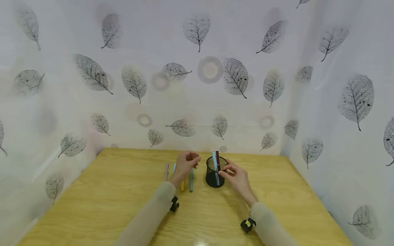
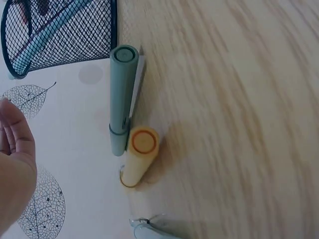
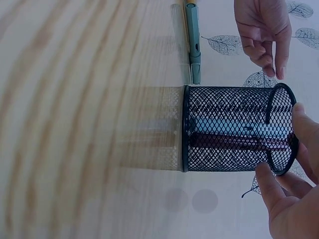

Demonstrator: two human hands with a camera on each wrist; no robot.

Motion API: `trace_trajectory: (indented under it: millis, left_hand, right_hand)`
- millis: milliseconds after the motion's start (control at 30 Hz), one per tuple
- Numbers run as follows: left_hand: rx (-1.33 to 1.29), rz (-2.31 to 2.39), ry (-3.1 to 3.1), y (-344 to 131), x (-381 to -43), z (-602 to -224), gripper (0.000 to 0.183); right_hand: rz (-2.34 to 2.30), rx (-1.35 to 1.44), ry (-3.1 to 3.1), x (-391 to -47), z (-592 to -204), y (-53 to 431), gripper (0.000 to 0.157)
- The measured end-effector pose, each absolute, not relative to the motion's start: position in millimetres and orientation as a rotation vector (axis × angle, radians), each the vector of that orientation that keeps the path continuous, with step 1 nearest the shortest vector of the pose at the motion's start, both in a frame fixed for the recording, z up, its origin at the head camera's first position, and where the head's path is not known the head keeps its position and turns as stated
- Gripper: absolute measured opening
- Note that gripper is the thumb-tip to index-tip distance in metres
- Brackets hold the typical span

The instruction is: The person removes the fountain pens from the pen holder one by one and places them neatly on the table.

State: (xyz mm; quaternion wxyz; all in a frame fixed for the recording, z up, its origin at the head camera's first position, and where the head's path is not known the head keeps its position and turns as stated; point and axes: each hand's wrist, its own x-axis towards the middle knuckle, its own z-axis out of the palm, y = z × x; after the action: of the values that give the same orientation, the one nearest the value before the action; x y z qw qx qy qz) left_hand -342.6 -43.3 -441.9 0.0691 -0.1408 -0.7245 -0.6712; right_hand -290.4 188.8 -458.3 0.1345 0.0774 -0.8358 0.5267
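We log the hands apart. Right hand (image 1: pixel 238 177) grips the rim of the upright mesh cup (image 1: pixel 210 179) just to its left, pale blue pen (image 1: pixel 214 158) and dark red pen (image 1: pixel 218 158) inside. Left hand (image 1: pixel 186 164), holding nothing, fingers loosely bent, hangs above green pen (image 1: pixel 191 182) and yellow pen (image 1: pixel 182 186) on the worktop (image 1: pixel 123 191).

Both sleeved forearms (image 1: pixel 149 213) reach forward — left hand (image 1: pixel 185 164) hovering, fingers loosely bent, right hand (image 1: pixel 238 177) gripping with curled fingers.

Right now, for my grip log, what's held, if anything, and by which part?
Right hand: the mesh cup, near its rim. Left hand: nothing.
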Motion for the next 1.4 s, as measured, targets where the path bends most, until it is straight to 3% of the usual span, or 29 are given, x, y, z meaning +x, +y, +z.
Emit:
trace_trajectory:
  millis: [767, 1400]
  left_hand:
    - [-0.417, -2.078, -2.074, -8, -343, -440, 0.020]
    - [-0.473, -1.793, -2.445, 8, -351, -421, 0.035]
  right_hand:
    - [1.530, 0.238, -2.412, -288, -455, 188, 0.017]
    - [1.540, 0.241, -2.395, -289, -458, 190, 0.019]
